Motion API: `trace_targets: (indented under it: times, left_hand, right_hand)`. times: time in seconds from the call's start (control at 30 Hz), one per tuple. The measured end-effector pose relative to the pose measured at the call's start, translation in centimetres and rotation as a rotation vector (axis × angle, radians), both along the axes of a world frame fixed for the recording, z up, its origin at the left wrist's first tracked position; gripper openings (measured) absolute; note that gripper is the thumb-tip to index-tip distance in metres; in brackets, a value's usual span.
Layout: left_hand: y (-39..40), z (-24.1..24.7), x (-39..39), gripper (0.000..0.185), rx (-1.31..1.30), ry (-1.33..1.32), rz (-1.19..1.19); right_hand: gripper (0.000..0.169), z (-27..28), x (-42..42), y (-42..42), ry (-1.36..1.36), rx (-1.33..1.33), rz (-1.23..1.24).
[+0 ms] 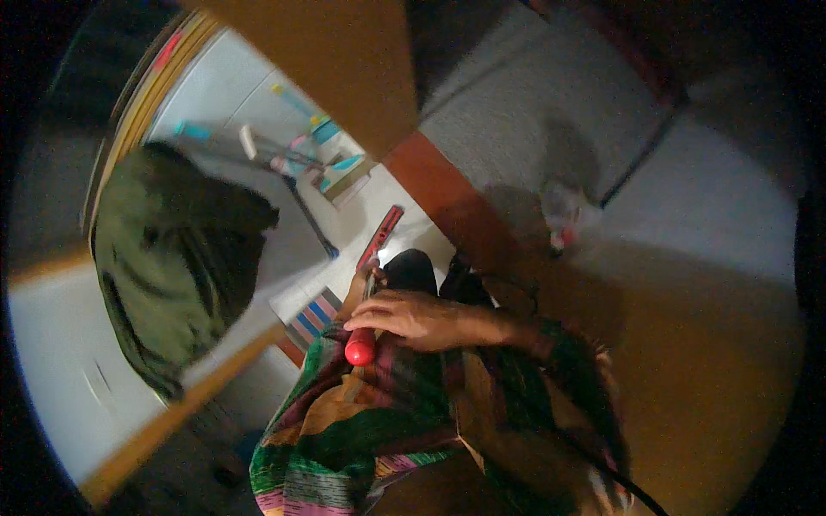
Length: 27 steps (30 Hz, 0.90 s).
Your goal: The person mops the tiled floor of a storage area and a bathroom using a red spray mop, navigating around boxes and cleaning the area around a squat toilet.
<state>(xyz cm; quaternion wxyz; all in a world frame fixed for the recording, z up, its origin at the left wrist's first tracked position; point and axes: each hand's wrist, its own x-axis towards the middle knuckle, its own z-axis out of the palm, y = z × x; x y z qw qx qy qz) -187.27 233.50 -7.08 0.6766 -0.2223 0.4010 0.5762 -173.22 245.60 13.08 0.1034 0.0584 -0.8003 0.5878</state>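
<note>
Before my body is a tool with a rounded red end (360, 348), a metal-looking shaft and a narrow red head (382, 237); its exact kind is not clear. My right hand (413, 319) reaches in from the right and lies over the shaft just above the rounded end, fingers bent around it. Farther along, near the red head, my left hand (362, 280) is closed on the shaft, partly hidden behind the right one. Below both hands spreads a striped, multicoloured garment (348, 419). Dark footwear (413, 271) shows beyond them.
A dark green cloth (187, 258) hangs at the left. Blurred small items, some turquoise (345, 162), lie at the upper left. A brown panel (348, 64) juts in from the top, and a striped mat or cloth (314, 317) is left of my hands. A dark cable (613, 474) runs at lower right.
</note>
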Motion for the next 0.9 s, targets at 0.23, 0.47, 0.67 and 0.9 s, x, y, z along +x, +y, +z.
trace_targets:
  times: [0.23,0.47,0.67,0.9]
  left_hand:
    - [2.3,-4.3,3.3,0.018,-0.004,1.474,-0.273]
    - [6.3,-16.6,0.7,0.023,-0.008,-0.060,0.574]
    - [11.5,-18.7,5.2,0.019,-0.014,-0.122,0.992]
    - [14.8,-18.2,4.4,0.018,-0.042,-0.056,1.441]
  right_hand:
    - [0.038,2.7,-4.2,6.8,-0.075,-0.006,0.284]
    - [0.028,6.6,-9.7,10.8,-0.313,0.297,0.285]
    - [0.027,9.1,-9.7,13.7,-0.655,0.960,0.408]
    - [0.037,9.1,-16.6,19.1,-0.860,1.203,0.747]
